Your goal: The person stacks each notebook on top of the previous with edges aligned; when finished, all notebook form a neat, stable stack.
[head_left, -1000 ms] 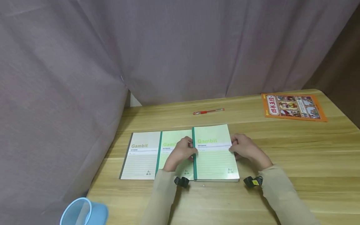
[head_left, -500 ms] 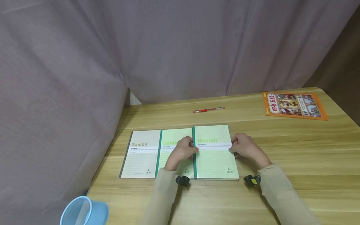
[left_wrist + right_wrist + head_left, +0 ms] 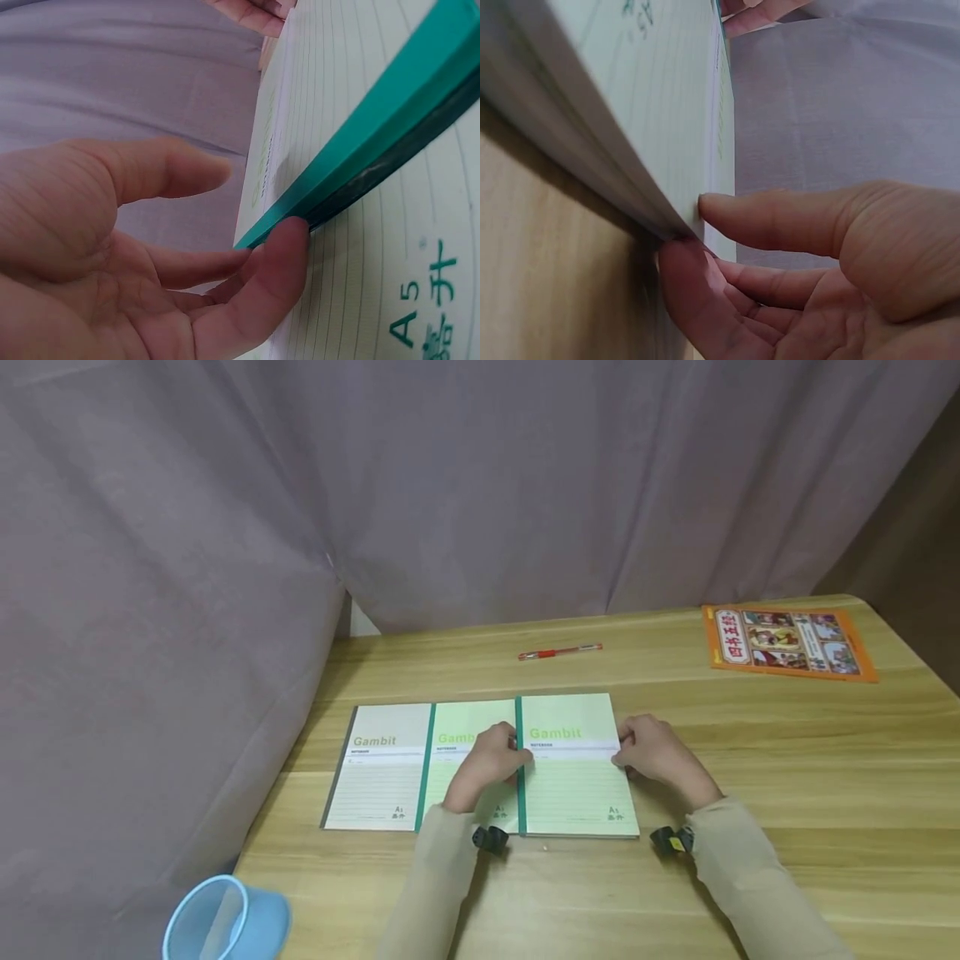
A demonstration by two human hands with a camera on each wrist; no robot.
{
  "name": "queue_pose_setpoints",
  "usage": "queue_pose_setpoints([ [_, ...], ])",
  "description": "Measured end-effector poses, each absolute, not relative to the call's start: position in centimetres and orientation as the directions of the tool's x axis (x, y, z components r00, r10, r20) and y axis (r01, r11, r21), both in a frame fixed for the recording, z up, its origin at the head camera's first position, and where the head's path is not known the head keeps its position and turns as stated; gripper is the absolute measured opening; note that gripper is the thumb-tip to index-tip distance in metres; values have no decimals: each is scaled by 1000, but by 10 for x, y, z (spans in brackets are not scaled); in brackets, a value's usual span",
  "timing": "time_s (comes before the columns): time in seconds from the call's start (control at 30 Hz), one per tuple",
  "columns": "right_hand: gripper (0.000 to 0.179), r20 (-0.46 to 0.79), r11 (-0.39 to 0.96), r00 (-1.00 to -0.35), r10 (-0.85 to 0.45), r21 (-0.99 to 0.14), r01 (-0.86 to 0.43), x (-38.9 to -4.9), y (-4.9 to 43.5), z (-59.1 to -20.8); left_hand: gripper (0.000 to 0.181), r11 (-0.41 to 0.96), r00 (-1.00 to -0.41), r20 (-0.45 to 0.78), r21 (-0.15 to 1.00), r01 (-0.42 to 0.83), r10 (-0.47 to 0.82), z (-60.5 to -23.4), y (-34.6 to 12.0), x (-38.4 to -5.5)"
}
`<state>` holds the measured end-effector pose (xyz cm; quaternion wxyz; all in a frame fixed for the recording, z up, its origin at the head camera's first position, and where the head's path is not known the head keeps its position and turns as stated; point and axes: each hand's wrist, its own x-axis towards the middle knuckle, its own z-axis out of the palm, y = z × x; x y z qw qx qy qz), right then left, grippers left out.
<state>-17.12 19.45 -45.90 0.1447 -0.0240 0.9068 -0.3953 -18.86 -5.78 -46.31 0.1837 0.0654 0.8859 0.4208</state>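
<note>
Three Gambit notebook covers lie in a row in the head view. The grey-spined notebook (image 3: 381,768) is at the left and a green-spined notebook (image 3: 450,718) is in the middle. The right-hand notebook (image 3: 577,777) lies higher, with layered edges under its cover. At its green spine (image 3: 337,142), my left hand (image 3: 491,760) touches with its fingertips; in the left wrist view the thumb stays clear of the cover. Along the opposite edge my right hand (image 3: 660,756) pinches, thumb on the cover (image 3: 660,127) and fingers against the edge below.
Behind the notebooks lies a red pen (image 3: 560,652). An orange picture book (image 3: 787,643) sits at the back right of the wooden table (image 3: 750,727). A blue container (image 3: 266,922) stands at the front left, and a grey curtain (image 3: 480,493) hangs behind.
The layers at the right-hand notebook's front edge show less than a second ago. Both hands keep their places at its sides; the whole view has shifted slightly.
</note>
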Motion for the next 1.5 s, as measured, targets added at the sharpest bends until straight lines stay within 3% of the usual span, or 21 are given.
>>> queue_pose_setpoints([
  [0.37, 18, -228, 696, -954, -193, -718, 31, -173, 197, -451, 50, 594, -924, -272, 802, -64, 268, -459, -67, -190],
  [0.73, 43, -118, 673, -975, -188, -739, -41, -176, 179, -436, 47, 538, -947, -200, 842, -35, 251, -448, -87, -192],
  [1.07, 35, -39, 551, -985, -170, -832, -63, -185, 152, -420, 47, 440, -961, -119, 898, 3, 249, -434, -115, -195],
  [1.5, 31, -7, 438, -975, -220, -894, -92, -194, 111, -406, 45, 415, -977, -104, 910, -18, 184, -420, -156, -193],
])
